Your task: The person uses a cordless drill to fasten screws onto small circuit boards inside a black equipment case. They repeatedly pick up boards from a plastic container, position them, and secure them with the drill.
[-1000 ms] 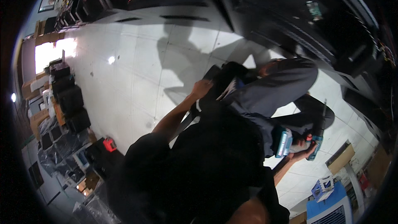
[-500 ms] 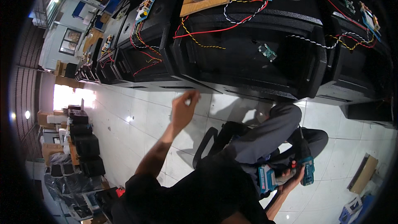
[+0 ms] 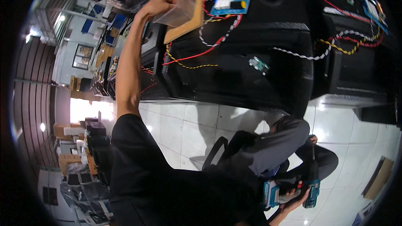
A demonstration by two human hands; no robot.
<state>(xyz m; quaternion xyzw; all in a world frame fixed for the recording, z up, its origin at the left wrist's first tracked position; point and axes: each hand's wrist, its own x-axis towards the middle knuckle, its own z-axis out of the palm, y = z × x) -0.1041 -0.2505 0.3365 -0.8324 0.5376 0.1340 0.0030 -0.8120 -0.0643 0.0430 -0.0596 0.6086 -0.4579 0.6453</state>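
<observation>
White-tiled floor (image 3: 167,123), beside black cabinets (image 3: 230,50). Clear plastic container (image 3: 184,10): sat on wooden board (image 3: 180,32); left hand (image 3: 157,6) at its rim, view blurred, grasp could not be told. Teal drill (image 3: 311,194): was gripped in right hand (image 3: 298,201). Light reach, container untipped, seemed best.

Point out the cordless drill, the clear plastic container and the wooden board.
Cordless drill (image 3: 311,195): head view, on its teal motor housing.
Clear plastic container (image 3: 179,11): head view, on its side wall.
Wooden board (image 3: 185,29): head view, on its bare surface.
</observation>
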